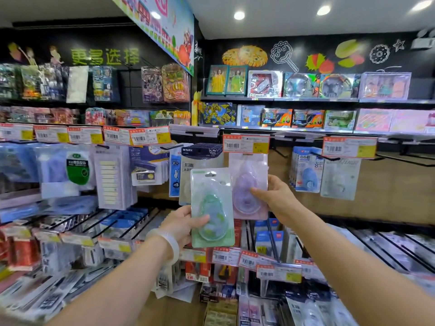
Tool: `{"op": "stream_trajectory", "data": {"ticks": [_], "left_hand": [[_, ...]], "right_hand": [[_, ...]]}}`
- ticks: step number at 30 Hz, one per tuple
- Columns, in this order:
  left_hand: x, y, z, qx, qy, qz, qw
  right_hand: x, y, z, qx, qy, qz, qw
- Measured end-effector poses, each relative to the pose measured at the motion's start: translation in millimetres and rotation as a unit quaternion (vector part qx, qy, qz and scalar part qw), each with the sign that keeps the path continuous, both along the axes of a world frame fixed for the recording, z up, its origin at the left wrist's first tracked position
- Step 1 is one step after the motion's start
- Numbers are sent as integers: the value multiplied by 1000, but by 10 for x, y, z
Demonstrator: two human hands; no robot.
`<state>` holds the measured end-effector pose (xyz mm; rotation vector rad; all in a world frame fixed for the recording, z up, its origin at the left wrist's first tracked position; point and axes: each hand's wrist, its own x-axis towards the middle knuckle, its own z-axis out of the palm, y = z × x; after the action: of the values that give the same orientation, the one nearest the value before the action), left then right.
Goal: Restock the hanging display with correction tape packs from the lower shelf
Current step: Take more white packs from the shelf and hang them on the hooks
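My left hand grips a green correction tape pack by its left edge, thumb across the front, held upright before the hanging display. My right hand holds a purple correction tape pack by its right side, raised up under the orange price tag of a display hook. The hook itself is hidden behind the tag and the pack. The green pack overlaps the purple one's lower left corner.
Dark M&G tape packs hang left of the purple pack, blue ones and a pale one to the right. Bare black hooks jut out far right. Lower racks hold more packs behind price tags.
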<state>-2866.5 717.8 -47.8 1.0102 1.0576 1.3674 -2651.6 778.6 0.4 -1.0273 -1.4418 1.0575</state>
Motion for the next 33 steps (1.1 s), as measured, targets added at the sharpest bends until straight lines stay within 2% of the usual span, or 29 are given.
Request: {"op": "stream_trajectory", "data": {"ticks": [9, 20, 23, 27, 29, 31, 33], "left_hand": [[102, 94, -24, -7, 11, -16, 1000], [107, 345, -154, -13, 36, -21, 999], [96, 392, -202, -7, 62, -15, 998], [185, 411, -219, -3, 82, -11, 997], [236, 401, -179, 3, 87, -10, 996], [263, 394, -125, 7, 91, -7, 996], [281, 385, -74, 9, 85, -2, 996]], "right_hand": [[-74, 252, -29, -6, -36, -36, 999], [-145, 717, -63, 33, 2, -44, 998], [-147, 739, -88, 42, -30, -65, 997], [-61, 671, -137, 26, -147, -152, 977], [21, 616, -188, 15, -178, -178, 968], [72, 498, -212, 12, -177, -176, 968], [90, 310, -234, 17, -132, -119, 984]]}}
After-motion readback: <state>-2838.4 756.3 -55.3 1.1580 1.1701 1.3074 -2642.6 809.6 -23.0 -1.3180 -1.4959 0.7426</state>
